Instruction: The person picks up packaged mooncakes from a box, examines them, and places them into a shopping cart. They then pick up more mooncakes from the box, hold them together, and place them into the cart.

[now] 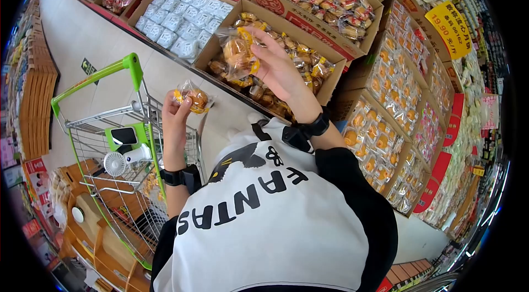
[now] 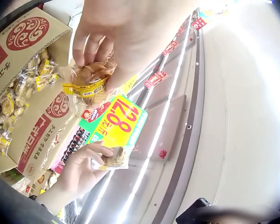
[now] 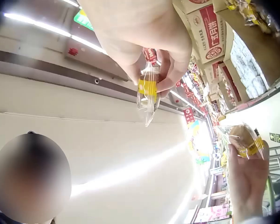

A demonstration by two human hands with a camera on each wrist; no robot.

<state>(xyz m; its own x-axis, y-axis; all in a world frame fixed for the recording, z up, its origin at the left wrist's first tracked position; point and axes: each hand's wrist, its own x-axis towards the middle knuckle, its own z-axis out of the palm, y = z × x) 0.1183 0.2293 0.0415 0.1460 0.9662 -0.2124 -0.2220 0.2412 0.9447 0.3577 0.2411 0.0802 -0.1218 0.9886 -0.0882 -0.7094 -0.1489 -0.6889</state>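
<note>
In the head view my left hand (image 1: 175, 121) holds a wrapped mooncake (image 1: 193, 97) beside the cart, thumb pressed on its clear wrapper. My right hand (image 1: 275, 66) pinches a second wrapped mooncake (image 1: 238, 54) by its edge, raised over an open carton (image 1: 330, 79) of similar mooncakes. The left wrist view shows the left hand's mooncake (image 2: 91, 81) close up, brown with a yellow printed band. Seen edge-on in the right wrist view, the right hand's mooncake (image 3: 148, 91) sits between thumb and fingers.
A shopping cart (image 1: 132, 63) with a green handle stands at left, carrying a phone (image 1: 124, 136) and a small white fan (image 1: 114, 164). White-wrapped packs (image 1: 179, 13) fill a neighbouring carton. Boxed pastries (image 1: 397, 79) line the right, under a yellow price sign (image 1: 451, 26).
</note>
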